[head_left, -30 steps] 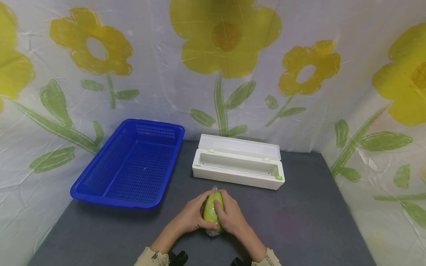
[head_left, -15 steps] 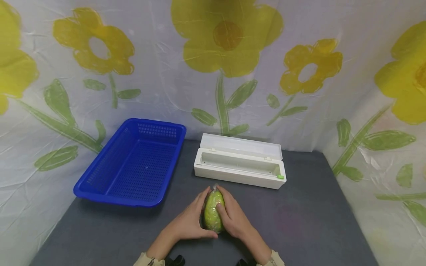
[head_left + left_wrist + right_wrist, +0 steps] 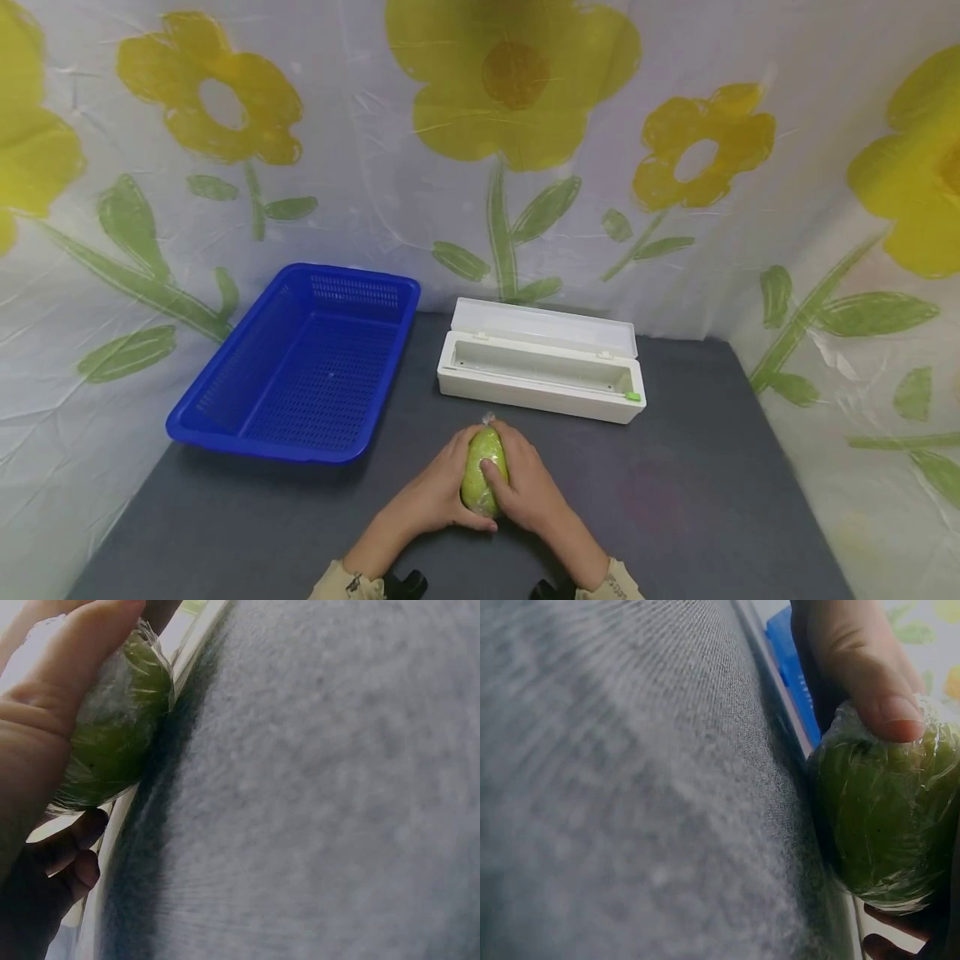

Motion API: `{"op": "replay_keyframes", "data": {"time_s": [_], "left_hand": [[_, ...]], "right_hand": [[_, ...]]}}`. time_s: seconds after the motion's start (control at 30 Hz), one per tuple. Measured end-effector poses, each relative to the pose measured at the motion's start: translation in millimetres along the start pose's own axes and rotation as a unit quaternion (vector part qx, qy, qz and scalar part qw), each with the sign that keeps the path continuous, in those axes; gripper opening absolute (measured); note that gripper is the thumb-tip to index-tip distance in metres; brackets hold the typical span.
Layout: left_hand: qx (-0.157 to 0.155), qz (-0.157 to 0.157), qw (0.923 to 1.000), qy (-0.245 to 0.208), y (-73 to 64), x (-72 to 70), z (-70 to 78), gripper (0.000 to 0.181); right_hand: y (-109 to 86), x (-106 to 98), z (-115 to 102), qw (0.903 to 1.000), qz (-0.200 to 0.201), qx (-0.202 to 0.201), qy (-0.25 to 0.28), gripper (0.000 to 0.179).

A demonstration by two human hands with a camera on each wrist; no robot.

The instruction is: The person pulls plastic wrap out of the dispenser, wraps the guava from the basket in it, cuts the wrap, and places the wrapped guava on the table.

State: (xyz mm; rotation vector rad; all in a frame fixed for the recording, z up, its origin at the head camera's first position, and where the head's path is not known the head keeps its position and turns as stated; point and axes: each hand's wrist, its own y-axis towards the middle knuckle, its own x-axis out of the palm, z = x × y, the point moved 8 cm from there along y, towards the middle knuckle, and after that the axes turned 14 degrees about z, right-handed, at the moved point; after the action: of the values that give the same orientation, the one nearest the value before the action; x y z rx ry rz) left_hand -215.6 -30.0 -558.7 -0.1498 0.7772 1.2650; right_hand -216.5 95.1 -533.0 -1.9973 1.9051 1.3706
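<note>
A green oblong fruit (image 3: 480, 450) wrapped in clear plastic film is held low over the dark table, between both hands. A twisted tuft of film (image 3: 489, 417) sticks up at its far end. My left hand (image 3: 435, 492) curls round its left side, thumb by the near end. My right hand (image 3: 529, 485) grips the right side, with the thumb across the top. Up close in the left wrist view, creased film shines over the fruit (image 3: 124, 731). The right wrist view shows the right thumb pressing the wrapped fruit (image 3: 874, 814). Its underside is hidden.
Beyond the hands stands a long white box (image 3: 536, 392), lid raised, with a green slider (image 3: 633, 397) at its right end. A blue perforated basket (image 3: 258, 450) is at the left. Flower-printed sheeting (image 3: 360, 200) surrounds the grey table (image 3: 675, 500).
Half a second ago the left fingers and thumb were spread wider from the fruit; now they close round it. The right hand keeps hold. The fruit has shifted slightly away from me.
</note>
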Motion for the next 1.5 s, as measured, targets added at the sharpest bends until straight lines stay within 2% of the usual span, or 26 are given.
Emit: {"op": "replay_keyframes", "data": {"time_s": [0.2,0.33,0.43,0.53,0.6,0.73,0.9,1.03,1.17,1.3,1.5], "left_hand": [[-0.004,-0.006,0.9999,0.01,3.7,-1.6,0.7,0.147],[-0.019,-0.003,0.9998,0.006,5.9,-1.9,-1.5,0.139],[-0.025,0.001,0.9996,0.011,5.7,-1.6,-3.3,0.135],[-0.015,0.002,0.9997,0.021,4.1,-1.9,-2.3,0.133],[0.003,-0.001,0.9997,0.025,3.6,-2.9,1.2,0.134],[0.037,-0.012,0.9986,0.037,2.7,-3.6,9.2,0.135],[0.042,-0.029,0.9976,0.046,0.5,-2.2,12.2,0.137],[0.043,-0.033,0.9973,0.049,0.2,-2.2,13.5,0.138],[0.047,-0.033,0.9968,0.055,0.5,-1.5,15.0,0.138],[0.045,-0.036,0.9967,0.058,0.2,-1.0,15.8,0.138],[0.049,-0.031,0.9955,0.075,0.8,-2.0,19.5,0.137]], "right_hand": [[2.9,-1.5,-4.2,1.0,0.002,-0.005,-0.003,0.059],[3.1,-0.6,-3.1,0.9999,-0.012,-0.004,-0.006,0.06],[4.0,-1.2,0.5,0.9988,-0.039,0.024,0.017,0.059],[8.0,-6.0,9.6,0.9936,-0.043,0.087,0.059,0.053],[12.7,-9.9,17.6,0.9858,-0.027,0.137,0.093,0.048],[19.7,-9.7,32.8,0.9623,-0.011,0.221,0.159,0.043],[18.5,-2.0,47.8,0.9245,-0.025,0.31,0.22,0.038],[18.5,-1.3,53.0,0.906,-0.024,0.349,0.238,0.034],[21.2,-1.9,54.1,0.9016,-0.023,0.354,0.248,0.03],[23.3,-3.9,55.3,0.906,-0.008,0.349,0.239,0.027],[22.3,-12.2,51.7,0.9127,0.029,0.358,0.196,0.031]]}}
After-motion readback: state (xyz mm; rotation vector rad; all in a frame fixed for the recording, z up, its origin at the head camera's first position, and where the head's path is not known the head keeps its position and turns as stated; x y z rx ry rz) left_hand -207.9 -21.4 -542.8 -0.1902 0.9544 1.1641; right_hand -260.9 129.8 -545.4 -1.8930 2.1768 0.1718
